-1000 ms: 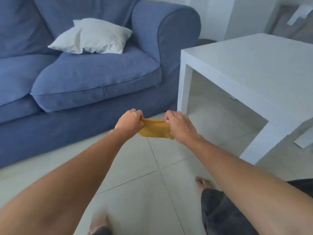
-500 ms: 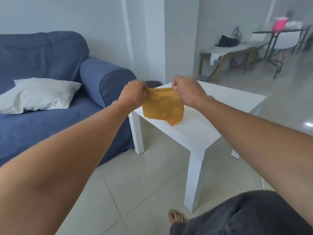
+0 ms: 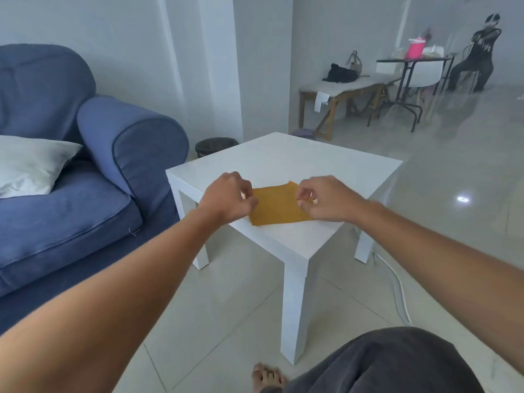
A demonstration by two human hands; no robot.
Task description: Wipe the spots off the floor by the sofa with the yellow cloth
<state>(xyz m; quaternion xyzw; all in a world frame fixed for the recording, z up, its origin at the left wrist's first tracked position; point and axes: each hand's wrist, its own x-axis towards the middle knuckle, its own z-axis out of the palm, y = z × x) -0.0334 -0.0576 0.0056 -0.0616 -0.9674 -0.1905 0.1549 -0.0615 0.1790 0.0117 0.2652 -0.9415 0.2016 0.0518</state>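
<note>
Two hands: both reached over the near part of the white side table, one at each end of the yellow cloth.
Left hand: fingers curled at the cloth's left edge; whether it pinched the fabric could not be told.
Right hand: fingertips drawn together at the cloth's right edge, its grip likewise unclear.
Yellow cloth: lay folded and flat on the tabletop, close to the table's near-left edge.
Sofa: blue, to the left of the table, with a pale cushion on its seat.
Floor: light tiles; a bare foot stood near the table's front leg.
Bin: dark, behind the table beside the sofa arm.
</note>
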